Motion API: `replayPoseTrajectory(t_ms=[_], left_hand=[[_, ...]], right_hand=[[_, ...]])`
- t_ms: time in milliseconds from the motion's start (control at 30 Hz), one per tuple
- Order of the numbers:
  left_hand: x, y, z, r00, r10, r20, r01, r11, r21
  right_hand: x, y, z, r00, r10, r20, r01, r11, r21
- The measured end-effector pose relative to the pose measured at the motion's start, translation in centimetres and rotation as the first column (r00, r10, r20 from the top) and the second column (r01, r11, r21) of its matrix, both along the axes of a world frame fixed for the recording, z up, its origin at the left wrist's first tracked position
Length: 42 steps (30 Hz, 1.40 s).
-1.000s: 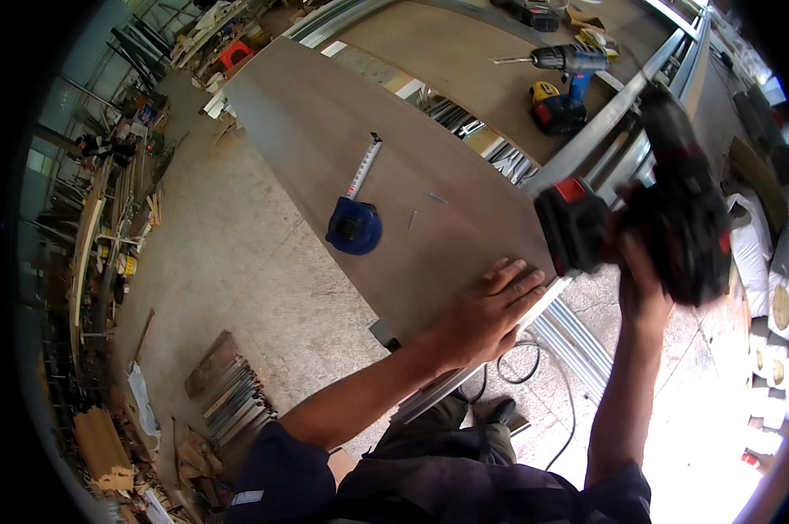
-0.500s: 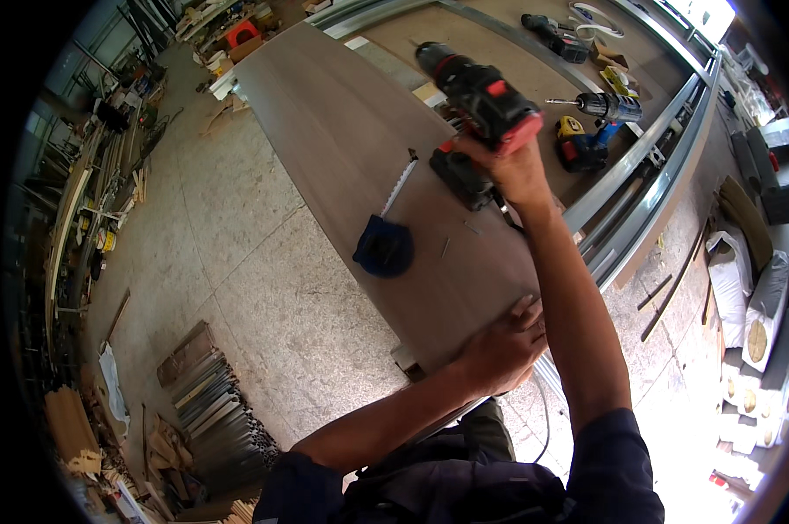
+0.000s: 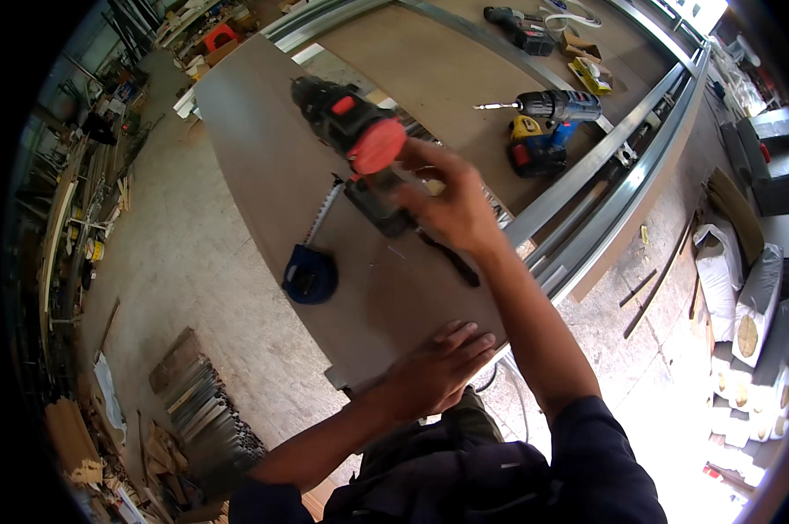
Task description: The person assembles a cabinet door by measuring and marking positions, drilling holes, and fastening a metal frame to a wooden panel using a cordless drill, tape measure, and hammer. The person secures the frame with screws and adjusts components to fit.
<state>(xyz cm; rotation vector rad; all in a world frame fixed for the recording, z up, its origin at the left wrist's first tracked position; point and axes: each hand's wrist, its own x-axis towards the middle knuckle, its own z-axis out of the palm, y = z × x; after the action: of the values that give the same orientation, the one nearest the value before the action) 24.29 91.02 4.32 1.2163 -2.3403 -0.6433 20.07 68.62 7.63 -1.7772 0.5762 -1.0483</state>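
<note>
A black and red cordless drill stands on its battery on a long brown board. My right hand is just right of its handle, the fingers apart and no longer wrapped round it; the hand is slightly blurred. At the board's near edge my left hand rests flat, fingers stretched out. To the left of the drill lies a blue tape measure with some of its white blade out. A thin screw and a dark slim tool lie between the drill and my left hand.
Beyond the board, a blue drill with a bit, a yellow-and-black object and another dark drill lie within a metal frame. Bundled strips sit on the floor at left; white sacks stand at right.
My right hand has lowered the drill onto the board and opened off its handle. My left hand has flattened out on the near edge. The view has shifted, so the scene sits further left.
</note>
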Motion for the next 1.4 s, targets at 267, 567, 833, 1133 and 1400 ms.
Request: replayPoseTrajectory(t_ms=[267, 567, 833, 1133, 1400], left_hand=[[-0.3, -0.3, 0.1, 0.999, 0.028, 0.018, -0.028, 1.000, 0.014], [-0.9, -0.1, 0.3, 0.996, 0.091, 0.025, -0.092, 0.995, 0.041], [-1.0, 0.1, 0.4, 0.992, 0.106, 0.075, -0.113, 0.988, 0.102], [-1.0, -0.1, 0.0, 0.997, 0.069, 0.022, -0.069, 0.998, -0.009], [-1.1, 0.5, -0.5, 0.999, 0.048, -0.019, -0.049, 0.997, -0.064]], right_hand=[[-18.5, -13.5, -5.5, 0.826, -0.556, -0.096, 0.560, 0.829, 0.013], [-17.4, -22.7, -7.1, 0.970, -0.129, -0.207, 0.164, 0.974, 0.159], [-16.7, -20.2, -2.3, 0.959, -0.160, 0.234, 0.153, 0.987, 0.049], [-27.1, -2.8, 7.7, 0.929, -0.046, 0.368, -0.006, 0.990, 0.139], [-30.2, 22.1, -2.0, 0.879, -0.448, 0.164, 0.319, 0.809, 0.494]])
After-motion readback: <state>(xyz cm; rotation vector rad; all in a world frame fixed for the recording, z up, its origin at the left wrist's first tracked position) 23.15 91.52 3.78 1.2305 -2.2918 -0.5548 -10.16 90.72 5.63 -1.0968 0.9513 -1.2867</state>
